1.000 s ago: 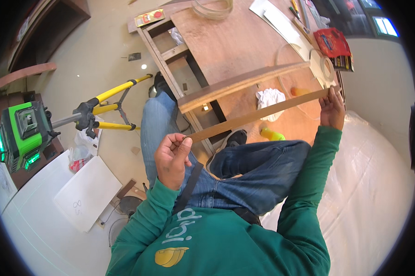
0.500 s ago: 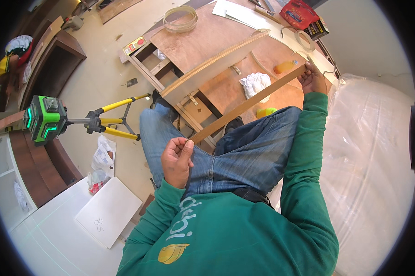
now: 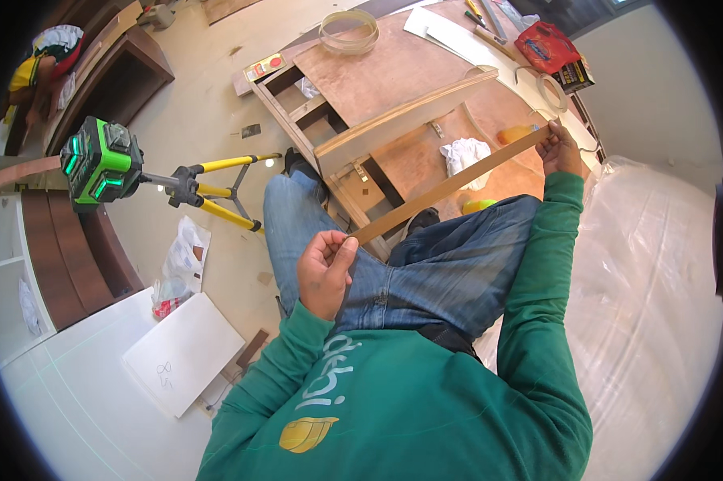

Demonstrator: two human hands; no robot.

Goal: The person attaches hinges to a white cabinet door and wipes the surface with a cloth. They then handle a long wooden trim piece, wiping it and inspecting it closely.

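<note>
A long, thin brown strip [image 3: 454, 184], which looks like edge banding, is stretched slantwise over my lap. My left hand [image 3: 325, 274] pinches its near end between thumb and fingers. At the far right end, my right hand [image 3: 560, 151] grips it with bent fingers. Beyond the strip lies a wooden cabinet frame [image 3: 349, 204] with open compartments. A narrow plywood-edged board [image 3: 401, 116] stands on edge across the brown panel [image 3: 353, 84]. A crumpled white cloth [image 3: 462, 157] sits just behind the strip, partly covered by it.
To my left stands a green laser level [image 3: 105, 164] on a yellow tripod [image 3: 225, 165]. A coil of banding [image 3: 349, 48], a red pouch [image 3: 547, 46] and tools lie farther off. Plastic sheeting [image 3: 642, 297] covers something at right. White panels [image 3: 185, 353] lie lower left. Another person [image 3: 45, 68] is far left.
The whole view has shifted, so the surroundings sit farther right in it. Both hands still hold the strip by its ends, in nearly the same pose.
</note>
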